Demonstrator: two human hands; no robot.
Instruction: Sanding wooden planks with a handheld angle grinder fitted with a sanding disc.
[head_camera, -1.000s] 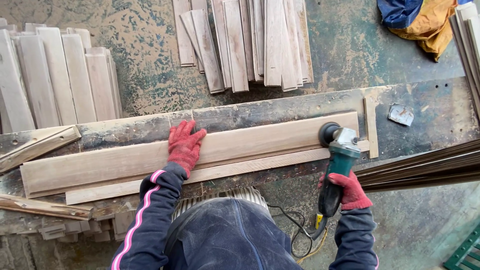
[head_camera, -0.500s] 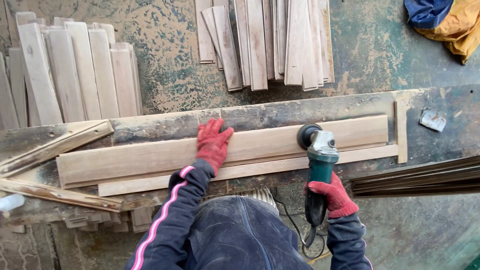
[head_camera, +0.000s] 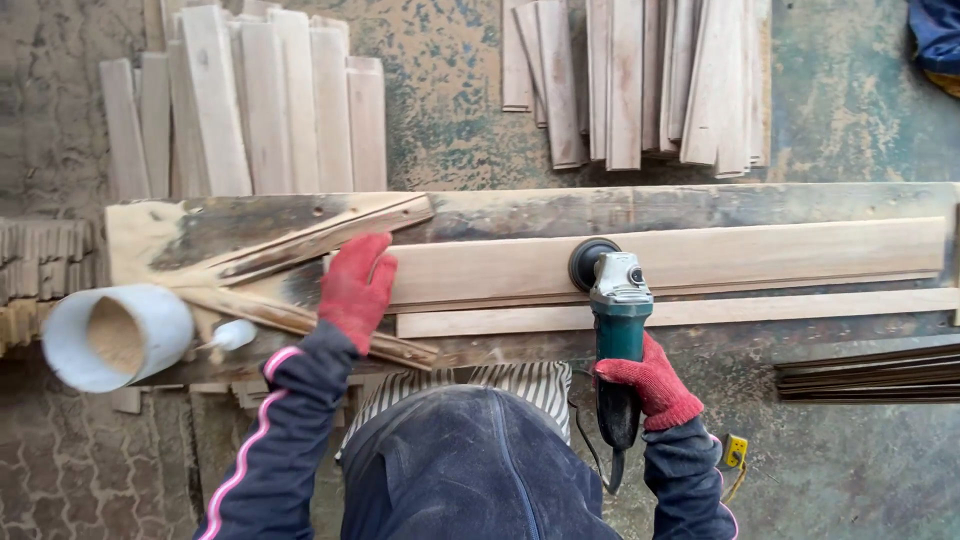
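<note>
1. Head view: the right hand (head_camera: 648, 388) is closed around the green angle grinder (head_camera: 616, 330); its disc rests on the long plank (head_camera: 700, 258) lying across the workbench (head_camera: 700, 205).
2. The left hand (head_camera: 355, 285) lies flat, fingers extended, on the plank's left end.
3. Bare plank extends right of the grinder.
4. The plank's right end is cut off by the frame edge.

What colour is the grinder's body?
Green, with a silver-grey head, on the grinder; head view shows it.
</note>
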